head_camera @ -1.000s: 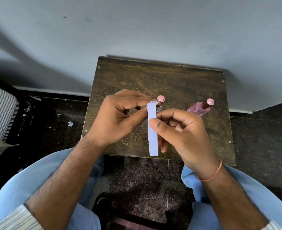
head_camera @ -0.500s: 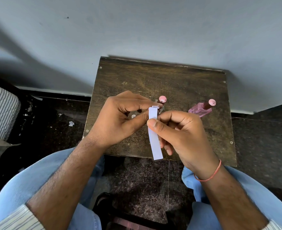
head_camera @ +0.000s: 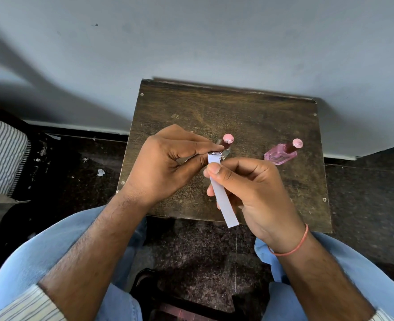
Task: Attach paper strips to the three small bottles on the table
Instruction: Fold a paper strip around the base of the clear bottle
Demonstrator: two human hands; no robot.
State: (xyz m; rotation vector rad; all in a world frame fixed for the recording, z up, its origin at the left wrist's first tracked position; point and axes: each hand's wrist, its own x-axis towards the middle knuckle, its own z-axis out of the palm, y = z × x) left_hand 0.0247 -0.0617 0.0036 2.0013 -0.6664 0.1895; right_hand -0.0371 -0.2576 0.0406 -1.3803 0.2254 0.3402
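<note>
Both hands pinch the white paper strip (head_camera: pixel 221 200): left hand (head_camera: pixel 168 165) at its top end, right hand (head_camera: pixel 258 193) mid-strip. We keep it taut, aligning squarely before pressing.

Scuffed wooden table (head_camera: pixel 249 112), matt paper strip (head_camera: pixel 223 205)
</note>
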